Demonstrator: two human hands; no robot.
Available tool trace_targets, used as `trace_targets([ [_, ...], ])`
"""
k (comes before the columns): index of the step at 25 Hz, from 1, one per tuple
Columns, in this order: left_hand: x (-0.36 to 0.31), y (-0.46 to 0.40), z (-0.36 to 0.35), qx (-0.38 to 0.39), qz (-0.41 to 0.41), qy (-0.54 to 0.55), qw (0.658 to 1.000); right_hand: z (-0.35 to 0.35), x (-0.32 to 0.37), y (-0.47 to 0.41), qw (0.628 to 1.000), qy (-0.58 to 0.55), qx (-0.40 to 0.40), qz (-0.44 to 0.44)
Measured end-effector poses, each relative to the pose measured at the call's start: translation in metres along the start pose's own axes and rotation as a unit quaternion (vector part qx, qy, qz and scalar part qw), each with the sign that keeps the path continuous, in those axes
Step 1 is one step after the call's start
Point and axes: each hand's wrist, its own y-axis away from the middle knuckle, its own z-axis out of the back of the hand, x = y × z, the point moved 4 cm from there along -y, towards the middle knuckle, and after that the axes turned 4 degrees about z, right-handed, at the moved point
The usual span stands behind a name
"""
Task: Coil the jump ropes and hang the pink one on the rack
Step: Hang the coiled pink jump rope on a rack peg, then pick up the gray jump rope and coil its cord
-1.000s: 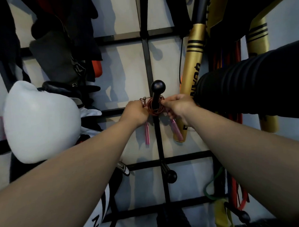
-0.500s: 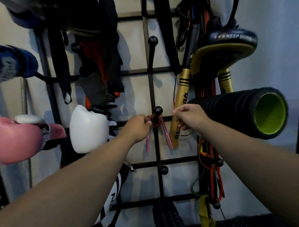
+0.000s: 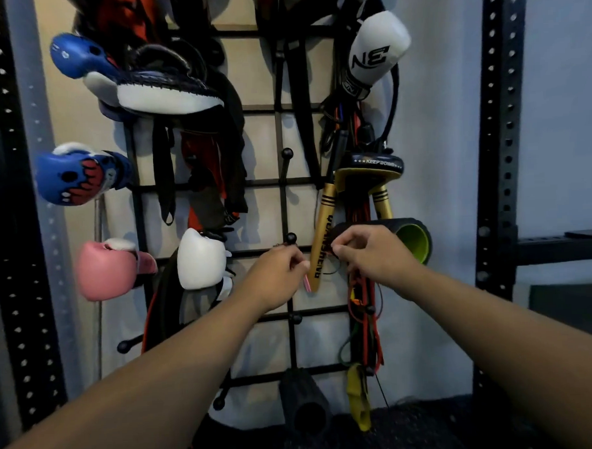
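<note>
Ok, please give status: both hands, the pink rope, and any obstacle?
Left hand curled in front of peg. Right hand curled beside it, hold unclear. Pink rope mostly hidden, handle tip below left hand. Gold bat close by.

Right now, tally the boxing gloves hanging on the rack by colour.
Blue boxing gloves: 2
Pink boxing glove: 1
White boxing gloves: 2
Total: 5
</note>
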Motion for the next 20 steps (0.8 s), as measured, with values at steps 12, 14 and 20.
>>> trace_targets([
  [12, -0.020, 0.088, -0.142, 0.170, -0.060, 0.045, 0.983, -0.013, -0.118, 0.150, 0.982, 0.141, 0.086, -0.087],
  [14, -0.003, 0.113, -0.200, 0.246, -0.049, 0.053, 0.967, -0.038, -0.174, 0.188, 0.972, 0.158, 0.118, -0.130],
  [20, 0.065, 0.198, -0.381, 0.428, -0.025, 0.033, 0.903, -0.115, -0.319, 0.302, 0.934, 0.141, 0.211, -0.252],
])
